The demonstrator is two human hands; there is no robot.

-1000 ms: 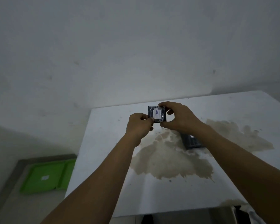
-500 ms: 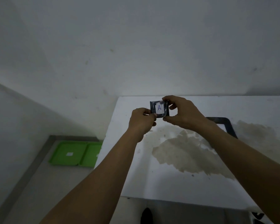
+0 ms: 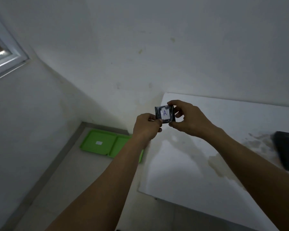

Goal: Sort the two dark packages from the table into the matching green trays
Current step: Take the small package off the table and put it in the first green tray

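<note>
Dark package [image 3: 165,114], white label marked "A", held upright above the table's [image 3: 190,164] left edge. Two adjoining green trays [image 3: 105,144] lie flat on the floor, left of the table.

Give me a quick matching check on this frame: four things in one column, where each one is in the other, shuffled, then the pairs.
Things:
1. dark package
2. green trays
3. black frame
4. window

Places:
A. on the floor by the wall, left of the table
B. upper left, set in the wall
C. held up between the left hand and right hand
D. on the table at the right edge of the view

Pairs: 1-C, 2-A, 3-D, 4-B
</note>
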